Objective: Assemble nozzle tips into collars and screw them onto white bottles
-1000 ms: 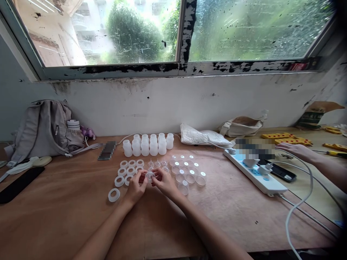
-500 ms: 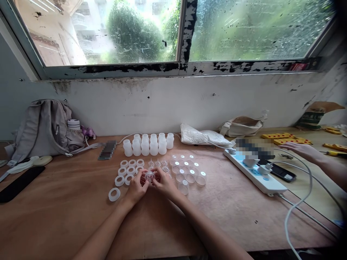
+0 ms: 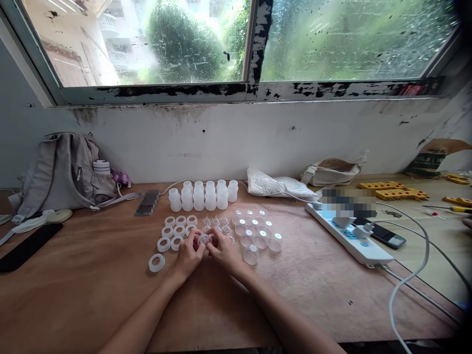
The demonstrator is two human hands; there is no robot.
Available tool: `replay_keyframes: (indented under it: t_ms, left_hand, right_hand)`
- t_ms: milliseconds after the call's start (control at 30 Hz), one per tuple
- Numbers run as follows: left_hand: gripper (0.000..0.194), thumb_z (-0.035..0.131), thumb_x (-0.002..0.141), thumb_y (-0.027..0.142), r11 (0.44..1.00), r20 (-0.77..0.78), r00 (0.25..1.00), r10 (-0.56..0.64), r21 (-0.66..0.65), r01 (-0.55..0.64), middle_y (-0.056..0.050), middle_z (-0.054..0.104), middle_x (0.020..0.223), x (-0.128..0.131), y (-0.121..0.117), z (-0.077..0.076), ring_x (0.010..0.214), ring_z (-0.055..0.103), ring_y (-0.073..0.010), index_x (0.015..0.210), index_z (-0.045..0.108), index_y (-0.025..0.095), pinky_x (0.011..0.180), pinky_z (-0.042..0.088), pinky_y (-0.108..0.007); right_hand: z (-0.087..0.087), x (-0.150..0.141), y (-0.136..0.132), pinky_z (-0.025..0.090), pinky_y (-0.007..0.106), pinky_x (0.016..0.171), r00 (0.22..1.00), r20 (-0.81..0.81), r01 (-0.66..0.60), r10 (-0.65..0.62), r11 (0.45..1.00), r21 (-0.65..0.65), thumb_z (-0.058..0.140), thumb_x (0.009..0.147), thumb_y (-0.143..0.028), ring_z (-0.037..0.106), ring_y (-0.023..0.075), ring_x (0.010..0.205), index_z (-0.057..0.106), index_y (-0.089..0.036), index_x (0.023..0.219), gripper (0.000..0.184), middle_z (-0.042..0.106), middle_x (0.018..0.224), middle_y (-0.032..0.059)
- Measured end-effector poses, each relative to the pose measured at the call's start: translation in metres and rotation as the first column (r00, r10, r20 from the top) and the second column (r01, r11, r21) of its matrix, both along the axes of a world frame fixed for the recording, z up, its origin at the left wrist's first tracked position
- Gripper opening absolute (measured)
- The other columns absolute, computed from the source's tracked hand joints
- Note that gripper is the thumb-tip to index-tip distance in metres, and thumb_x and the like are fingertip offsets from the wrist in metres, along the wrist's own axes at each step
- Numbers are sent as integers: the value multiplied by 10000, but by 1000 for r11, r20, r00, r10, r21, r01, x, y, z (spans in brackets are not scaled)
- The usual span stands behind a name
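Note:
Over the brown table, my left hand [image 3: 191, 250] and my right hand [image 3: 222, 250] meet, fingers closed on opposite sides of a small clear round piece that looks like a bottle nipple [image 3: 204, 239]. My fingers partly cover it. Just behind my hands stand several similar clear nipples [image 3: 216, 222]. To the left lie several translucent screw rings [image 3: 164, 244], with one ring [image 3: 157, 262] apart at the front. Right of my hands are several clear dome caps [image 3: 259, 239], one cap [image 3: 250, 254] nearer me. White translucent bottles [image 3: 199, 196] stand in rows at the back.
A power strip [image 3: 348, 236] with plugs and looping cables [image 3: 424, 255] lies to the right, beside a phone [image 3: 383, 234]. A silvery padded bag [image 3: 273, 183] rests against the wall. A backpack [image 3: 66, 172] and a black flat pouch [image 3: 31, 247] are at left. Another person's fingers [image 3: 467, 223] show at the right edge.
The other person's hand at the right has drawn back almost out of view. My hands keep hold of the nipple, with only slight finger movement. The view has shifted slightly.

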State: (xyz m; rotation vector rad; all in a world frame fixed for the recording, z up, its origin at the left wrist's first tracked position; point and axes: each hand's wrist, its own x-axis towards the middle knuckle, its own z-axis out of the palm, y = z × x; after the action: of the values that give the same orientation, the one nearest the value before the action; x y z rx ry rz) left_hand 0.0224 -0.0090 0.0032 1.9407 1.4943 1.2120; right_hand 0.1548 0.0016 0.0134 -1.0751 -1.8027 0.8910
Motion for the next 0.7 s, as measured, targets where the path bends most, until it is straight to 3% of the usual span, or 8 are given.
replay_keyframes:
  t_ms: [300,533,700]
  left_hand:
    - [165,445,770,268,993,192,979,-74,-81,90,18,543,671,-2,0,2,519,517,-100,913,463,187,504,402,-211]
    - [175,402,811,344,983,291,953,-81,-132,124,39,500,569,2,-2,5,445,488,-93,814,461,179,456,375,-207]
    - [171,382,822,342,985,303,950,-69,-132,113,55,471,521,4,-2,3,423,466,-89,781,439,185,443,353,-202]
  right_hand:
    - [6,2,-1,402,202,473,1000,-29,1,-2,999,-43,435,784,-246,517,100,470,520,-195,897,150,545,556,-34]
    - [10,1,-2,357,191,419,998,-52,16,-19,998,-62,430,800,-289,467,88,401,543,-194,708,174,486,455,-50]
    - [11,-1,-2,351,190,426,997,-44,61,-63,997,-47,429,797,-280,466,87,406,541,-191,679,185,488,458,-49]
